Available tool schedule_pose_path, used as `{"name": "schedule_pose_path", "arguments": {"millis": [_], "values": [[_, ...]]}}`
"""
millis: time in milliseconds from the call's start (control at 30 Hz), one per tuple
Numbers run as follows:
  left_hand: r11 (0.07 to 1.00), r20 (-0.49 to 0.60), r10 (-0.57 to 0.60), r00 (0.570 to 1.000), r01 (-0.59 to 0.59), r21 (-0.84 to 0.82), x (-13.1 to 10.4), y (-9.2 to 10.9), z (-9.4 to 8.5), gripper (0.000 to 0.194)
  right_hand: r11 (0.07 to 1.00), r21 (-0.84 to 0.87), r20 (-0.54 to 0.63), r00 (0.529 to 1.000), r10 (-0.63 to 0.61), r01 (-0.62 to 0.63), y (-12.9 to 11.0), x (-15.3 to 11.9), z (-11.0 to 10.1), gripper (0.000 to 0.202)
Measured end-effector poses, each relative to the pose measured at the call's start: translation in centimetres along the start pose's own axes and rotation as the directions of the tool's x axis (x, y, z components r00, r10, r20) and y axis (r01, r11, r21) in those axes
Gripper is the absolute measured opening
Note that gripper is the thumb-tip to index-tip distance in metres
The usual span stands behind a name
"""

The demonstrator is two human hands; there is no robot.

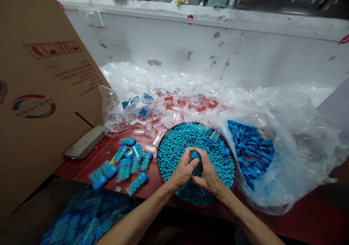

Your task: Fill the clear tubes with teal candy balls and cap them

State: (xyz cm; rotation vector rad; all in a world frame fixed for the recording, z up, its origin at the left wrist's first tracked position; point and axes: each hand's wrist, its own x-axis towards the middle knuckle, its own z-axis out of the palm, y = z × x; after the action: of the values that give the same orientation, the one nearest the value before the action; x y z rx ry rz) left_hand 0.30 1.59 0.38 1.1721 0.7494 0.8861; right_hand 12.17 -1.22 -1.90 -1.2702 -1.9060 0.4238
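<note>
Both of my hands meet over a round tub of small teal balls [174,139] and hold one small container with a blue cap [195,157]. My left hand [182,169] has its fingers closed on the container's left side. My right hand [208,173] wraps round its right side. Much of the container is hidden by my fingers. Several blue caps [225,152] and a clear case [215,136] lie on the balls. Left of the tub, several ball-filled clear cases with blue caps [124,169] are spread on the red table [109,147].
A plastic bag with blue caps [283,187] lies to the right. Clear empty cases [158,137] are heaped behind the tub. A cardboard box [54,128] and a grey block [85,142] stand left. Filled cases [73,223] lie below the table's front edge.
</note>
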Motion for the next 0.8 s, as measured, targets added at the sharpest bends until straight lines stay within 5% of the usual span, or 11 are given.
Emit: {"name": "schedule_pose_path", "arguments": {"millis": [400,567,700,800], "values": [[0.974,-0.191,0.067,0.979,-0.022,0.227,-1.5,-0.9,-0.8,0.012,0.982,-0.188,0.056,0.998,0.007,0.004,-1.9,-0.5,1.8,0.067],[0.904,-0.311,0.181,0.933,-0.034,0.426,-3.9,0.5,-4.2,0.018,0.975,-0.185,0.197,0.977,-0.083,0.120,-3.2,0.4,2.9,0.080],[0.664,-0.575,0.347,0.741,0.239,0.709,-6.1,0.9,-10.7,0.027,0.943,-0.303,0.159,0.983,-0.092,0.138,-2.0,0.4,2.1,0.077],[0.400,-0.592,0.529,0.608,0.436,0.806,-7.2,-0.2,-14.7,0.034,0.933,-0.350,0.121,0.992,-0.046,0.086,-0.6,0.1,1.4,0.066]]}}
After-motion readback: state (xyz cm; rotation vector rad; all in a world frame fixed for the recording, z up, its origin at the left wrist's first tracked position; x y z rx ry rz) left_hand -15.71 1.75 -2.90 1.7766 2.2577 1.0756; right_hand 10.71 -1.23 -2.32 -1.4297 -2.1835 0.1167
